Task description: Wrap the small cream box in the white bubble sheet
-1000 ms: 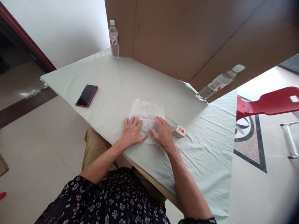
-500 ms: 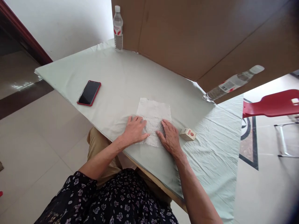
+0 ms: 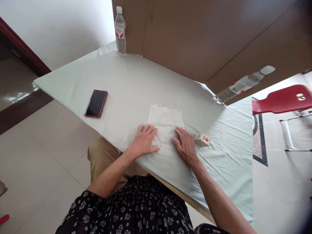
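Left hand (image 3: 145, 141) and right hand (image 3: 186, 145) rest loosely spread, gripping nothing, touching opposite edges of a translucent sheet (image 3: 166, 131) on the desk (image 3: 131, 87). Two clear bottles (image 3: 120, 34) stand beyond; I can't see inside the small box (image 3: 202, 139).

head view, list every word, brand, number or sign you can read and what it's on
Nothing can be read.
Left plastic bottle: red print, too blurred.
Right plastic bottle: print and a barcode-like patch, too blurred.
Small carton: red print and round red emblem, too small.
Bubble-wrap sheet: no legible print.
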A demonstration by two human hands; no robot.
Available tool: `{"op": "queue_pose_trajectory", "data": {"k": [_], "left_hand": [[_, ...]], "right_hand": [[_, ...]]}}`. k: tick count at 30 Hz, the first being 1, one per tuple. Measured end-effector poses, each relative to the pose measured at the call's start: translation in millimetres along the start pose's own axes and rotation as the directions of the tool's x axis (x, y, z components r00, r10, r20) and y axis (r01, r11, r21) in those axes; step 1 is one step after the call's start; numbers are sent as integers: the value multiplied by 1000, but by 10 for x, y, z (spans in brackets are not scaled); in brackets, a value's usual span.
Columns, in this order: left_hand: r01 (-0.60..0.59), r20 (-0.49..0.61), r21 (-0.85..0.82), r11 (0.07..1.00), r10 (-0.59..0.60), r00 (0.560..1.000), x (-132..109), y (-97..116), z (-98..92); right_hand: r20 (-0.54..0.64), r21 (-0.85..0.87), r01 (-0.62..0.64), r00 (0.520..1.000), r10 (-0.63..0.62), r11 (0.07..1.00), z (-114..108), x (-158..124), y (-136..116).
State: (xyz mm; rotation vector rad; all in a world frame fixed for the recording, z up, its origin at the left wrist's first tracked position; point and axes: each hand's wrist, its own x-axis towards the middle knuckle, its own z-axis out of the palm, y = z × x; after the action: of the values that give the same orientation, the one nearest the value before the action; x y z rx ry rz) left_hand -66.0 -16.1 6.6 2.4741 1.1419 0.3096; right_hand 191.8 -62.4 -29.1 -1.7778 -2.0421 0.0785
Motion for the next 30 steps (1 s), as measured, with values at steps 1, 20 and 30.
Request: {"op": "queue_pose_trajectory", "data": {"k": [1,20,30], "left_hand": [[2,-8,2,1000,-2,1000,-2,9,-16],[-41,-168,-57,998,31,985,-88,146,253],[-30,-208,-121,992,4,978,-83,127,272]], "right_hand": [[-11,6,-2,1000,2,1000,0,1,-1],[-230,150,-354,896,381,923,-473,-404,722],[-200,392,40,979,43,919,-446,130,37]]}}
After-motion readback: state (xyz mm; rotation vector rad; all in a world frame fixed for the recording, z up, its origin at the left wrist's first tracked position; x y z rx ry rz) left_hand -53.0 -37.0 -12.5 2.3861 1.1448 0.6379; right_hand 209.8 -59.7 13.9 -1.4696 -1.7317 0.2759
